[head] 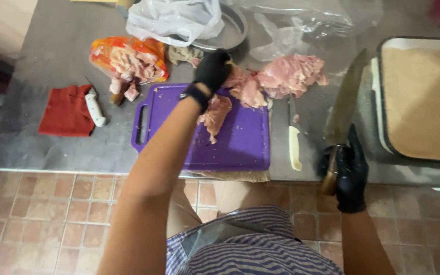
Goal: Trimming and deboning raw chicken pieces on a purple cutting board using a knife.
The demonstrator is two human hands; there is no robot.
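1. Plainly, the raw meat piece (240, 84) under the left hand (212, 71) lies at the far edge of the purple cutting board (240, 147), half on the board and half on the steel table (52, 56) — just ahead of the person and slightly left of centre.
2. The left hand, in a black glove, is curled down over that piece and seems to grip it; the fingertips are hidden by the back of the hand, so how firm the hold is cannot be told.
3. A second strip of meat (214, 116) lies on the board just beneath the left wrist, its long axis running towards the person.
4. A larger heap of pink meat (291, 75) sits on the table just to the right of the gripped piece, touching or nearly touching it.
5. The right hand (351, 173), also black-gloved, is clenched around the wooden handle of a large knife (345, 99) — well apart from the meat, off the board's right side, blade pointing away from the person and up to the right.
6. So the left hand is the one on the meat; the blade stands to the right of it, across the heap.
7. Between board and right hand a slim white-handled knife (294, 137) lies flat, lengthwise towards the person.
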